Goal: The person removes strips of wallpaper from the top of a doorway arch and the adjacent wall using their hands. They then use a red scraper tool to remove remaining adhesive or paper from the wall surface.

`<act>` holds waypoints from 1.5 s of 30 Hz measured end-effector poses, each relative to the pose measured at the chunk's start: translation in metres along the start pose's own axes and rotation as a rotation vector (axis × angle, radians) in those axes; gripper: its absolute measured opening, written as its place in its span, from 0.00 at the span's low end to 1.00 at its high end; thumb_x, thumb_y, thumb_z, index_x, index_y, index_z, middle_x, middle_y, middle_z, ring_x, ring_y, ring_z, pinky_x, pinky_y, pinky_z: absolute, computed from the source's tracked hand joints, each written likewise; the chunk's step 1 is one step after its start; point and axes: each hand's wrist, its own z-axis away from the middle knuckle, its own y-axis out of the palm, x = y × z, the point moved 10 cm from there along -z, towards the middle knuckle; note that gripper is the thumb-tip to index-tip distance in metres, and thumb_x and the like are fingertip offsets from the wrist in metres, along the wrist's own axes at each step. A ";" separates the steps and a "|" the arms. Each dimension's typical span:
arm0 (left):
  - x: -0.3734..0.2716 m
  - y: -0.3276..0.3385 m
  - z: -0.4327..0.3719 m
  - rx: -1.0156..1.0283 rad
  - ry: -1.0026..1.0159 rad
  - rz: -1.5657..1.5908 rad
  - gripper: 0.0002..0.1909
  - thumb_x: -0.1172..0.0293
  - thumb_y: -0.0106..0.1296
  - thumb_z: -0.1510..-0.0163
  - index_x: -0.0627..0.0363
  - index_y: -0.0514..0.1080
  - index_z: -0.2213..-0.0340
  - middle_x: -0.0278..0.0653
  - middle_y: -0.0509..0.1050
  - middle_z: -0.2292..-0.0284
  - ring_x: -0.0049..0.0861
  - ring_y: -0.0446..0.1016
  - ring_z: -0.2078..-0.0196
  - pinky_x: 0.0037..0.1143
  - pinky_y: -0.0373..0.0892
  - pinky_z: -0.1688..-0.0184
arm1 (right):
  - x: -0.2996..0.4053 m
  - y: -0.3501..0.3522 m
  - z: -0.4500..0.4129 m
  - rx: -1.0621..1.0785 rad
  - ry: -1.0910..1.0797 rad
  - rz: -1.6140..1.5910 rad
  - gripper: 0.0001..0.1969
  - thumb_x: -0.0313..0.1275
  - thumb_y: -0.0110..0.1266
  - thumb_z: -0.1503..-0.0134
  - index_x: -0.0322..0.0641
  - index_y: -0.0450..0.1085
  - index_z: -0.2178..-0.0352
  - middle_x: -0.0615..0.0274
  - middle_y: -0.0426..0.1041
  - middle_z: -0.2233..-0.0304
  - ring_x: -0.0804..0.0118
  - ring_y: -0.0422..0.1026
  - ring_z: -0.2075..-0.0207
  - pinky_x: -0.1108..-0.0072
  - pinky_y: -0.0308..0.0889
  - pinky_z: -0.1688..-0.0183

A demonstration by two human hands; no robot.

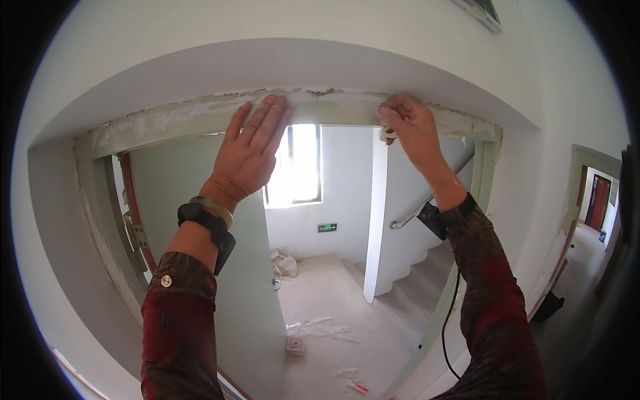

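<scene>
Overhead runs the pale green head of a door frame (335,114), with rough plaster and a crumbly gap along its upper edge. My left hand (257,132) lies nearly flat against it, fingers pointing up and holding nothing. To the right, my right hand (412,125) pinches a crumpled whitish piece of material (387,131) at the lower edge of the frame head; whether it is cloth, paper or film I cannot tell. Below my left arm a pale green door leaf (235,280) stands swung open, its hinge (137,235) showing at the left.
Beyond the doorway are a landing, stairs (420,275) and a handrail (405,220). A whitish sack (284,265), clear plastic film (320,327) and a pink perforated block (295,345) lie on the floor. A black cable (445,325) hangs by my right arm.
</scene>
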 end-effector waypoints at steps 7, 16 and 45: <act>-0.002 -0.005 -0.003 -0.010 -0.007 -0.030 0.31 0.79 0.42 0.59 0.60 0.58 0.49 0.42 0.57 0.45 0.29 0.54 0.42 0.34 0.48 0.41 | 0.046 0.046 0.003 0.110 -0.350 0.511 0.09 0.27 0.55 0.52 0.31 0.70 0.70 0.55 0.73 0.74 0.71 0.69 0.76 0.81 0.66 0.70; -0.003 -0.007 -0.004 -0.032 -0.014 -0.057 0.25 0.78 0.41 0.54 0.60 0.61 0.51 0.41 0.60 0.48 0.28 0.58 0.44 0.34 0.52 0.42 | 0.050 0.062 -0.003 0.158 -0.441 0.695 0.08 0.31 0.52 0.51 0.35 0.67 0.74 0.49 0.70 0.79 0.49 0.69 0.76 0.70 0.64 0.71; 0.000 -0.002 0.000 0.032 -0.024 0.011 0.35 0.81 0.41 0.61 0.60 0.54 0.46 0.42 0.54 0.44 0.30 0.51 0.40 0.35 0.45 0.39 | 0.043 0.081 0.002 0.131 -0.631 1.082 0.05 0.26 0.48 0.52 0.36 0.62 0.75 0.52 0.71 0.78 0.52 0.70 0.78 0.71 0.67 0.75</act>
